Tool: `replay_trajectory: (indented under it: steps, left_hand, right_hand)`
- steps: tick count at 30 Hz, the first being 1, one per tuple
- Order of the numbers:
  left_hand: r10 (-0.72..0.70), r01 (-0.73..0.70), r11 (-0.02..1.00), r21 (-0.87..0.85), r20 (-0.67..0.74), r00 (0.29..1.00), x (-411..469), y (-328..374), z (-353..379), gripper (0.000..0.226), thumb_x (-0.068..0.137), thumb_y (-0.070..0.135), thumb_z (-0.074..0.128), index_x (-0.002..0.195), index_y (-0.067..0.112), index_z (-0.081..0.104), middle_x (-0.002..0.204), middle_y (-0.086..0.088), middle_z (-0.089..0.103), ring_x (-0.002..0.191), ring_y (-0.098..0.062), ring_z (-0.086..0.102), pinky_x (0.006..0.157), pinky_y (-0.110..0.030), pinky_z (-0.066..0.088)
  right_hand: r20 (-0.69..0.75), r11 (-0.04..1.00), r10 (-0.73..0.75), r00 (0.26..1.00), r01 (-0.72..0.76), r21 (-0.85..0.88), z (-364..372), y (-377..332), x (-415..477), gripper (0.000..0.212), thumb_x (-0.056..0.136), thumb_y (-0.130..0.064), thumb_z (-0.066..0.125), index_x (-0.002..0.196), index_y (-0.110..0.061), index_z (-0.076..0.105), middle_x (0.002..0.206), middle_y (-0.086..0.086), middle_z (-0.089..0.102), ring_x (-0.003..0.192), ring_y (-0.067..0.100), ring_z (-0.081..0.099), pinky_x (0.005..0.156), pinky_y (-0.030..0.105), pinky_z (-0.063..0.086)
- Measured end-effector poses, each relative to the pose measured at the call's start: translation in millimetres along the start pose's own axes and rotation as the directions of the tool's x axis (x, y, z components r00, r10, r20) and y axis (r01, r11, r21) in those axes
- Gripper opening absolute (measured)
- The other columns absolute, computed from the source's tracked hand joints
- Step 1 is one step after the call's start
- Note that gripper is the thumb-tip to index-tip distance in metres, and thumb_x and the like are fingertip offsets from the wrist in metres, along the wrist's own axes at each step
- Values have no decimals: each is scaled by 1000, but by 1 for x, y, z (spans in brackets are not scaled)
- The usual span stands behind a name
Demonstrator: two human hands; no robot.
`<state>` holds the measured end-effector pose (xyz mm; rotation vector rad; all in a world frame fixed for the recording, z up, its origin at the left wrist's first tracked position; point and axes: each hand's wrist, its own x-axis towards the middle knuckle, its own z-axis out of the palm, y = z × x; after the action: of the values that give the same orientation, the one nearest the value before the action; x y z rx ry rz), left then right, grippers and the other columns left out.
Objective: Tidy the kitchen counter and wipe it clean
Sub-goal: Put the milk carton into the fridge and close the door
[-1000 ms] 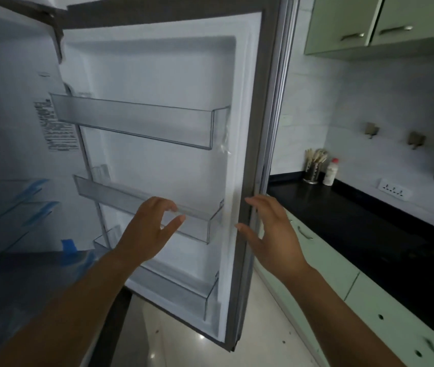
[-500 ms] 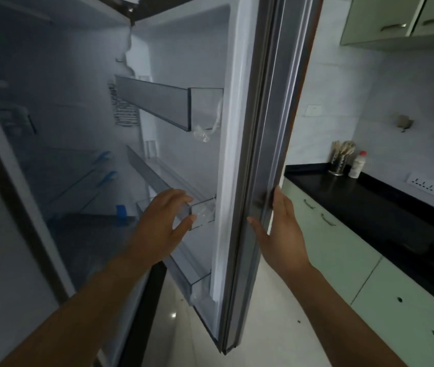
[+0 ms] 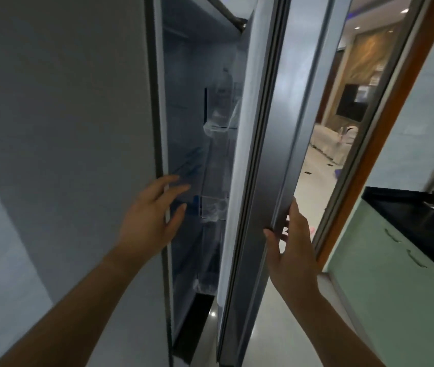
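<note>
- The fridge side panel (image 3: pixel 59 128) is shown in plain matt grey.
- The fridge door (image 3: pixel 279 154) is shown in dark grey, and is edged with a white liner (image 3: pixel 239 194).
- A small blue patch (image 3: pixel 196 205) is seen inside the fridge.
- The counter (image 3: pixel 411 221) is shown in black.
- The cabinet fronts (image 3: pixel 385 300) are coloured pale green.
- The door frame (image 3: pixel 386 123) is coloured orange-brown.
- The floor (image 3: pixel 271 335) is shown in glossy off-white.

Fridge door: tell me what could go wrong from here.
1. The left hand reaches across the narrow gap between the fridge door and the fridge body; closing the door could pinch its fingers.
2. The right hand has its thumb on the door's edge, near the seal; it might get caught too.
</note>
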<state>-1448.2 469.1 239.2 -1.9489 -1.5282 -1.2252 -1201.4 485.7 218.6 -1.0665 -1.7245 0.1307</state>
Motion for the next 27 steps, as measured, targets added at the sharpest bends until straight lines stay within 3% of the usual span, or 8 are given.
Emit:
replay_trajectory:
  steps: [3,7,10,14,20,27]
  left_hand:
    - [14,-7,999,52,-122,992,-3,-9,-15,32,86,23,59,117,14,60,128,-14,53,114,-29,52,94,-41,44]
    - [-144,166,980,108,-193,971,-5,-28,-17,55,84,29,65,134,16,45,144,-15,36,133,-32,34,106,-46,34]
    - [-253,268,961,67,-175,952,-9,-42,-13,71,85,44,58,144,18,28,153,-13,21,141,-29,19,113,-46,25]
    - [-275,277,961,-1,-139,952,-10,-47,-7,75,86,50,51,148,21,18,156,-9,12,143,-28,16,113,-48,25]
    - [-297,298,955,-5,-102,949,-11,-49,-8,78,85,52,51,148,29,10,157,-3,5,144,-28,10,113,-48,23]
    - [-271,273,961,35,-59,961,-15,-50,-13,75,87,52,47,148,27,10,158,-3,2,144,-28,11,113,-44,24]
  right_hand:
    - [-8,1000,-11,1000,11,3,15,-3,-3,65,86,-32,50,142,-25,18,134,13,50,120,29,52,90,49,52]
    - [-5,999,-26,1000,26,22,28,-14,-5,67,84,-31,54,141,-27,20,135,12,50,120,30,53,92,49,51]
    - [6,997,-53,999,53,55,41,-26,-5,67,84,-29,57,139,-29,19,139,6,45,124,24,49,94,44,49]
    - [19,983,-123,992,119,140,65,-41,-2,70,84,-18,64,140,-27,22,136,-9,35,127,0,34,97,32,46]
    - [74,978,-148,986,134,161,103,-60,3,69,86,-22,62,139,-29,19,145,8,38,129,11,39,95,35,50]
    - [73,970,-153,986,135,202,110,-55,3,68,87,-24,60,140,-29,18,145,10,37,127,4,34,94,15,40]
